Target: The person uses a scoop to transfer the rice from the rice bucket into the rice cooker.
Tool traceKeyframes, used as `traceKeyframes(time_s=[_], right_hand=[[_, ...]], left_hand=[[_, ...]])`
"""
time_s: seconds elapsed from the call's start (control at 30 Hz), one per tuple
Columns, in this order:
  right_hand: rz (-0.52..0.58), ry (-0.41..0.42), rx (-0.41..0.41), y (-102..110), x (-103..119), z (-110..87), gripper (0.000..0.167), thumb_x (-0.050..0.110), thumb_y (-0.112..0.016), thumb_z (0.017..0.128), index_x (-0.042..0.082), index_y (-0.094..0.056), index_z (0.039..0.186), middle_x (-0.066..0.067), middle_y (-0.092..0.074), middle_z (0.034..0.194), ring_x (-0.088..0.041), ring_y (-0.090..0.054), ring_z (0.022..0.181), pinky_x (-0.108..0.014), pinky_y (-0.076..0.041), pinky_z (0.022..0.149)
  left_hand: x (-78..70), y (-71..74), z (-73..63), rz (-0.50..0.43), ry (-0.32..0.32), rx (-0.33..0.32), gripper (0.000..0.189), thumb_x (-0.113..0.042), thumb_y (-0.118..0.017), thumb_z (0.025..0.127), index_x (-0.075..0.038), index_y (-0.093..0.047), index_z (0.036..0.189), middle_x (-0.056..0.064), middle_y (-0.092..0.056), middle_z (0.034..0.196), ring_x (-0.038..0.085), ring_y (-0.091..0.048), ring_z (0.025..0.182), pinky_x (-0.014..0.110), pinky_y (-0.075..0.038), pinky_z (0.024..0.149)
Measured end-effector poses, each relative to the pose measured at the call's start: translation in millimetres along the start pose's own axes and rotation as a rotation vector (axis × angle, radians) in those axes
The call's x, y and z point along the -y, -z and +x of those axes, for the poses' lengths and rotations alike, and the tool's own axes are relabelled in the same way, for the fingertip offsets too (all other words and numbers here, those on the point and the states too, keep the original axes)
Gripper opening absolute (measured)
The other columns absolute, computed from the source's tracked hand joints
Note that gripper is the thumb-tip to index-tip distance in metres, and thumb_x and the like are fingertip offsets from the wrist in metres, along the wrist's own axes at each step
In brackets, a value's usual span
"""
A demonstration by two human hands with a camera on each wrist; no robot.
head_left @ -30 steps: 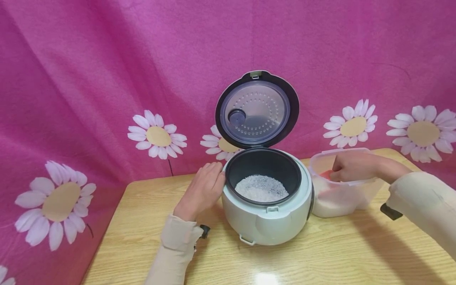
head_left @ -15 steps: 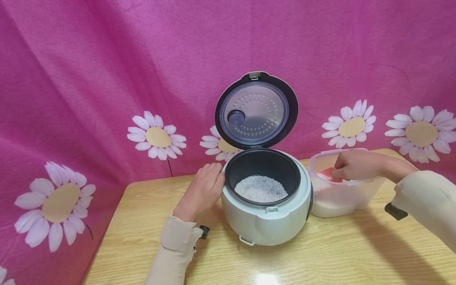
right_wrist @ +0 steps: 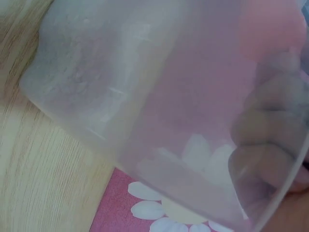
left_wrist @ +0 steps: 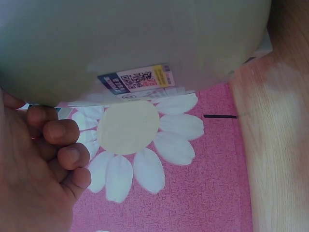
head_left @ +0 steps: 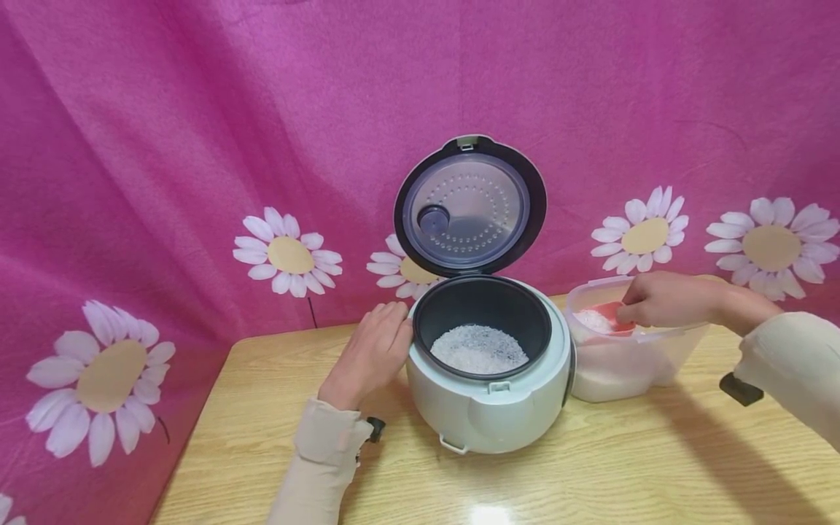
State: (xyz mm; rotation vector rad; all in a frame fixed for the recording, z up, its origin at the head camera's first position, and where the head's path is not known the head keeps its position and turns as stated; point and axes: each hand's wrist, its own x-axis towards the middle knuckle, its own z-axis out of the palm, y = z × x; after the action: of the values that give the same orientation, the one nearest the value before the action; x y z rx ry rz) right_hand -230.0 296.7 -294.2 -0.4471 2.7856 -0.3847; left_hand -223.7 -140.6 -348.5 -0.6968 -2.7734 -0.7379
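A pale green rice cooker [head_left: 488,415] stands with its lid [head_left: 469,211] raised and white rice [head_left: 479,348] in its black inner pot [head_left: 482,299]. My left hand [head_left: 370,350] holds the cooker's left upper edge; in the left wrist view its fingers [left_wrist: 67,157] are curled beside the cooker body [left_wrist: 140,43], their exact contact partly hidden. On the right, my right hand [head_left: 679,299] grips a red scoop [head_left: 613,317] loaded with rice, at the mouth of a translucent plastic container [head_left: 630,364] of rice. Through its wall the right wrist view shows the curled fingers [right_wrist: 265,125] and blurred scoop [right_wrist: 275,29].
Everything stands on a light wooden table [head_left: 262,408]. Behind and to the left hangs a pink cloth [head_left: 295,109] printed with white daisies. The plastic container sits close against the cooker's right side, near the table's back edge.
The right hand has lifted the scoop from down in the container toward its rim, and rice now shows in the scoop. The left hand and cooker keep their places.
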Motion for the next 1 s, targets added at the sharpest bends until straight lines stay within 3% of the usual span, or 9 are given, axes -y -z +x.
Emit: traceKeyframes(time_s=[0.6, 1.0], right_hand=[[0.099, -0.033, -0.047, 6, -10, -14.1, 0.033, 0.03, -0.061, 0.098, 0.017, -0.054, 0.068, 0.01, -0.035, 0.06, -0.002, -0.03, 0.054, -0.023, -0.033, 0.052], [0.164, -0.09, -0.039, 16, -16, -21.8, 0.032, 0.03, -0.058, 0.1, 0.013, -0.058, 0.074, 0.007, -0.035, 0.062, -0.005, -0.032, 0.056, -0.026, -0.034, 0.055]], left_hand=[[-0.8, 0.3, -1.3, 0.01, -0.014, -0.007, 0.018, -0.031, -0.047, 0.103, -0.015, -0.055, 0.105, 0.001, -0.053, 0.091, 0.017, -0.05, 0.095, 0.035, -0.046, 0.088], [-0.3, 0.0, -0.8, 0.004, -0.02, -0.011, 0.018, -0.031, -0.047, 0.103, -0.015, -0.055, 0.105, 0.001, -0.053, 0.09, 0.017, -0.05, 0.094, 0.035, -0.046, 0.088]])
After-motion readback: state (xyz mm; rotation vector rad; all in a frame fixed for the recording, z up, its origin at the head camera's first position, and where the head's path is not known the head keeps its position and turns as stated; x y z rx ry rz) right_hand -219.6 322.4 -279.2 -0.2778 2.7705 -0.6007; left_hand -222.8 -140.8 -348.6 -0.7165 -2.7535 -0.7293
